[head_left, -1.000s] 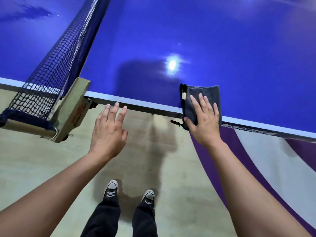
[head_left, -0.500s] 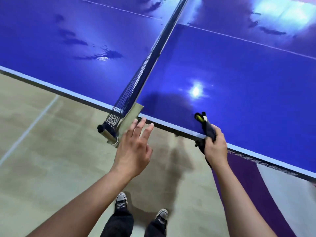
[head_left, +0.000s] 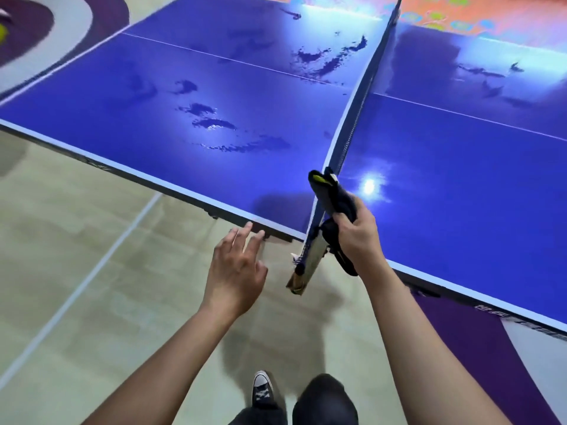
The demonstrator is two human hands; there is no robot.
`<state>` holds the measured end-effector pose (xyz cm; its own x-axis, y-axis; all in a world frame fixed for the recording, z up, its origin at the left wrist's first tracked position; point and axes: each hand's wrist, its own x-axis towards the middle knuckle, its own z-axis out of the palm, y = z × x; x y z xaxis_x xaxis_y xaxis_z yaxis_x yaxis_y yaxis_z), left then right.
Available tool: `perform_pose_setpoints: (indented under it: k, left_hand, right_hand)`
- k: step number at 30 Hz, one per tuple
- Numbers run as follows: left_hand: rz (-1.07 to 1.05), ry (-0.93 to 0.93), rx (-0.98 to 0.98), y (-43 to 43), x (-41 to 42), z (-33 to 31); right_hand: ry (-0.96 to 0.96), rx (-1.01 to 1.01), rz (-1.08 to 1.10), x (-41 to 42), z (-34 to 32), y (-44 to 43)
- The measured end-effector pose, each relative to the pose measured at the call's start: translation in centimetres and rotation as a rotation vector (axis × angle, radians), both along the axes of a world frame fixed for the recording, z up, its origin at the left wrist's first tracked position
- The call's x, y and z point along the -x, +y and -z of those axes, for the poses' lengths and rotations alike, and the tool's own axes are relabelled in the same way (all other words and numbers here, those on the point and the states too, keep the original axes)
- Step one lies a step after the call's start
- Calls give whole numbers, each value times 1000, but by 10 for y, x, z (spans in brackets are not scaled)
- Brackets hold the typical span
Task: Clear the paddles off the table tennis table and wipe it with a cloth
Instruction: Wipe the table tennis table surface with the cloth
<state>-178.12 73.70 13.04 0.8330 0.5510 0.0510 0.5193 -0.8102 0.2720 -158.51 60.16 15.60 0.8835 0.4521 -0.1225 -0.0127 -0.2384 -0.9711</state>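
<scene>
The right hand [head_left: 357,237] grips the bunched cloth [head_left: 333,200] above the near end of the net [head_left: 356,111] — lifted clear, probably to cross to the left half of the tabletop [head_left: 153,118]. The left hand [head_left: 236,271] hovers empty, fingers spread, by the near edge.

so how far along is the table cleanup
Done: no paddles show on the table. In hand: the right hand grips the bunched cloth by the net post; the left hand hangs open. Left: dark blotches on the left half suggest wiping remains.

Illegible white lettering [head_left: 491,311] on table edge [head_left: 445,283]
</scene>
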Motion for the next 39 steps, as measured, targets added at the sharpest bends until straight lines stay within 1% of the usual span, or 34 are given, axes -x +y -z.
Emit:
perform_pose_setpoints:
  k: [5, 8, 13, 16, 17, 18, 21, 22, 23, 27, 28, 33, 36, 39]
  left_hand:
    - [-26, 33, 32, 56, 18, 19]
    - [-26, 91, 43, 87, 15, 33]
    - [-17, 174, 47, 142, -12, 59]
    - [14, 234, 66, 170, -35, 78]
    - [30, 245, 66, 178, -42, 83]
    - [47, 258, 70, 187, -50, 89]
    - [104, 289, 91, 209, -71, 104]
    - [122, 300, 99, 213, -75, 108]
    - [143, 309, 107, 218, -80, 113]
    - [241, 282, 92, 238, -104, 133]
    - [266, 266, 85, 244, -111, 137]
    - [353, 216, 60, 271, -137, 153]
    - [381, 244, 72, 290, -142, 164]
    - [429, 282, 59, 301, -141, 169]
  right_hand:
    - [11, 2, -71, 5, -8, 78]
    - [6, 71, -98, 0, -5, 119]
    - [-161, 300, -18, -23, 38, 178]
    - [-373, 541, 111, -30, 81, 200]
    - [-401, 620, 115, -29, 95, 205]
    - [-366, 695, 80, -28, 108, 211]
    - [-148, 895, -118, -21, 150, 219]
    - [-141, 919, -143, -17, 161, 217]
    - [-174, 929, -131, -16, 170, 216]
    - [-431, 846, 49, -21, 195, 213]
    - [-462, 837, 68, -23, 202, 211]
    - [-520, 872, 80, -17, 220, 206]
    - [-539, 896, 105, -17, 226, 211]
    - [-505, 966, 128, -23, 226, 216]
